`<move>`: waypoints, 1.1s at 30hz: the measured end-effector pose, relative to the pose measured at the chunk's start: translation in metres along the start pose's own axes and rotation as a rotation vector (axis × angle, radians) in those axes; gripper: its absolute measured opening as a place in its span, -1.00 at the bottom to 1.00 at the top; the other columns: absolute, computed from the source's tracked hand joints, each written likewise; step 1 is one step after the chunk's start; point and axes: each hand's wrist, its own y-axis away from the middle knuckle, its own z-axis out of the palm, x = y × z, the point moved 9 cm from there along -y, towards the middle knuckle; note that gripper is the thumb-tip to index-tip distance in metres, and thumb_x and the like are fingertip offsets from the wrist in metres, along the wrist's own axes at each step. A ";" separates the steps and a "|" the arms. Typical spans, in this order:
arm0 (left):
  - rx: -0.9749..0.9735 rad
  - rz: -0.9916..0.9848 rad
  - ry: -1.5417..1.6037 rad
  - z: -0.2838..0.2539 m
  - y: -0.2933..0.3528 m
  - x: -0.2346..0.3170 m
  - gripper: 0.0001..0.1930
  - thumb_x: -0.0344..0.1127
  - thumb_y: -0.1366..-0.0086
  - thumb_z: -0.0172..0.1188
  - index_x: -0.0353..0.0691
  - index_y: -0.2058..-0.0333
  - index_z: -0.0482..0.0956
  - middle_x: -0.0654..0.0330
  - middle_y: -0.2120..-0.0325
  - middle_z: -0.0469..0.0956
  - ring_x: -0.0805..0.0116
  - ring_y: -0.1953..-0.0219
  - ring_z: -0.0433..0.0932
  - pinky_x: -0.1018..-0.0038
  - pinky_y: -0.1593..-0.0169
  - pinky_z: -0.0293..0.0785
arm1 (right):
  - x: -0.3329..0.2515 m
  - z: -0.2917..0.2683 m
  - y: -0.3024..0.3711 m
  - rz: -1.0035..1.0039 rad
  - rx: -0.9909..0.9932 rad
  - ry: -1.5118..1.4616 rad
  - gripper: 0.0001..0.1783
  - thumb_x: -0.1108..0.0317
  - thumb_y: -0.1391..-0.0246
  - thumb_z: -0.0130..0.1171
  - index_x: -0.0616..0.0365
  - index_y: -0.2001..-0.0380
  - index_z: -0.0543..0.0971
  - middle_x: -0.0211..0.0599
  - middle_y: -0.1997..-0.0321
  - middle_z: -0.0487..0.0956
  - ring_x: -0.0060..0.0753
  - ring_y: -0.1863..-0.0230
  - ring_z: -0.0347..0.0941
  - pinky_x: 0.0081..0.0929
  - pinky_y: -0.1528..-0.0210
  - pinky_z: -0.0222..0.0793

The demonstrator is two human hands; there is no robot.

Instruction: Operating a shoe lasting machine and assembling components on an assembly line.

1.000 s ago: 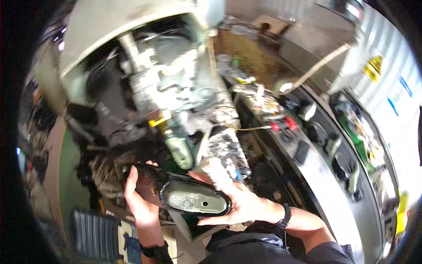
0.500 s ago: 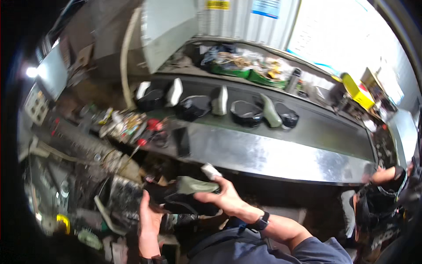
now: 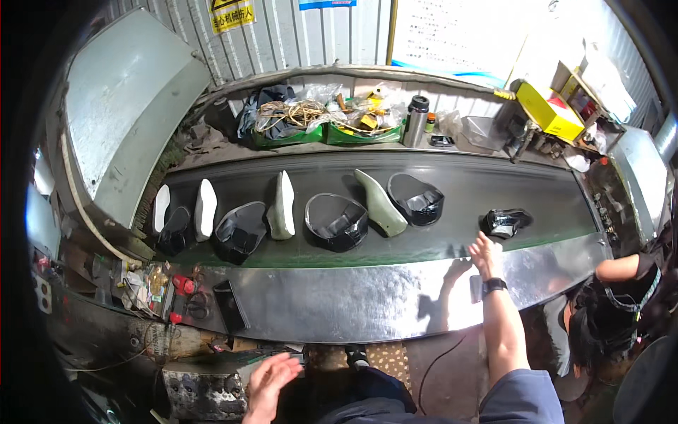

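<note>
At the right, my right hand point(image 3: 484, 256) reaches over the conveyor belt point(image 3: 459, 169), its fingers stretched out and holding nothing I can see. Just beyond the fingertips lies a glossy black shoe upper point(image 3: 510, 222) on its side. My left hand point(image 3: 270, 381) is low, in front of the metal ledge, open with fingers extended. Farther left on the belt stand several more black uppers point(image 3: 336, 222), their openings showing. Shoe lasts alternate with them: a pale green last point(image 3: 382, 205) and several whitish ones, such as this white last point(image 3: 282, 206).
A shiny metal ledge point(image 3: 339, 297) runs along the belt's near side, with a dark flat panel point(image 3: 230, 307) and red-handled tools point(image 3: 183, 286) at its left. Behind the belt stand green bins point(image 3: 289, 138) and a steel flask point(image 3: 417, 120). Another person's arm point(image 3: 618, 268) shows at right.
Both hands have let go of the black upper and green piece they held. A black upper now lies at the belt's right. My right hand has moved right; the view has shifted.
</note>
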 end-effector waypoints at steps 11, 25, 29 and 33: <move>-1.257 0.341 0.387 0.213 0.079 0.206 -0.37 0.03 0.04 0.56 -0.24 0.05 0.68 -0.27 0.02 0.55 -0.23 0.02 0.57 -0.05 -0.11 0.42 | 0.076 0.214 -0.060 0.349 -0.122 0.026 -0.72 0.41 -0.09 0.36 0.10 0.27 0.42 -0.38 0.52 0.54 -0.49 0.72 0.41 -0.61 0.61 0.43; -1.205 0.576 0.592 0.163 0.060 0.216 -0.42 -0.03 0.15 0.65 -0.37 0.26 0.73 -0.23 0.10 0.59 -0.09 0.05 0.57 0.10 -0.05 0.44 | 0.002 0.316 0.030 -0.698 -0.218 1.051 -0.18 -0.04 0.24 0.58 0.40 0.08 0.50 -0.01 0.26 0.61 -0.16 0.20 0.55 -0.27 0.10 0.46; -1.267 0.573 0.516 0.148 0.041 0.199 -0.38 -0.11 0.04 0.58 -0.35 0.04 0.64 -0.11 0.01 0.58 -0.04 -0.01 0.55 0.10 -0.12 0.42 | 0.073 0.305 0.076 -1.002 -0.473 1.527 0.07 0.06 0.45 0.57 0.28 -0.17 0.34 0.07 -0.02 0.37 0.18 -0.05 0.26 -0.04 -0.15 0.29; -0.939 0.250 -0.236 0.116 -0.026 0.142 -0.56 -0.24 -0.24 0.39 -0.35 -0.03 0.57 0.09 -0.01 0.60 0.24 -0.09 0.54 0.33 -0.20 0.43 | 0.051 0.289 0.101 -0.743 -0.310 1.672 -0.13 0.16 0.36 0.44 0.22 -0.10 0.38 0.03 -0.02 0.38 0.17 -0.06 0.30 -0.02 -0.10 0.40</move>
